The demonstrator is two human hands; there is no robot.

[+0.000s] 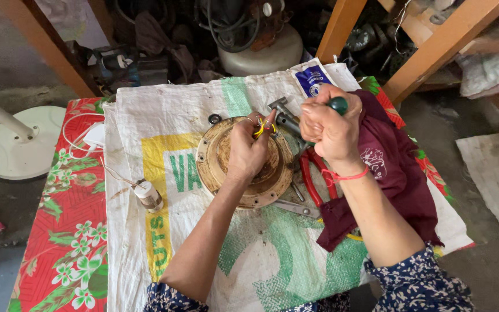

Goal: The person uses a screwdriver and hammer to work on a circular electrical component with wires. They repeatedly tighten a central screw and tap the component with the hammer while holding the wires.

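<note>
Left hand (pixel 248 151): it lies over the round brown metal part (pixel 244 164), and its fingertips are pressed together on a small bundle of yellow wires (pixel 263 126) at the far edge of that part.
Right hand (pixel 329 128): it is closed in a fist around a tool with a green handle (pixel 337 104); the grey metal shaft of the tool points down-left toward the wires, just beside the left fingertips.
Wrist: a thin red thread band (pixel 345 175) goes around the right wrist.
Round brown metal part: it rests in the middle of the table, on a white woven sack (pixel 203 98) with green and yellow print; the part looks dusty and worn.
Sack: it is spread over a red cloth with flowers (pixel 70 231) that covers the table.
Right of the part: red-handled pliers (pixel 313 179) lie partly under the right forearm, and a dark maroon cloth (pixel 394 167) is beside them.
In front of the part: a flat grey metal tool (pixel 295 208) lies on the sack.
Left of the part: a small white cylinder (pixel 147 195) with thin wires lies on the sack, well apart from the hands.
Far left, on the floor: a round white stand base (pixel 21 144).
Sleeves: both arms come out of dark blue sleeves with small white flowers.
</note>
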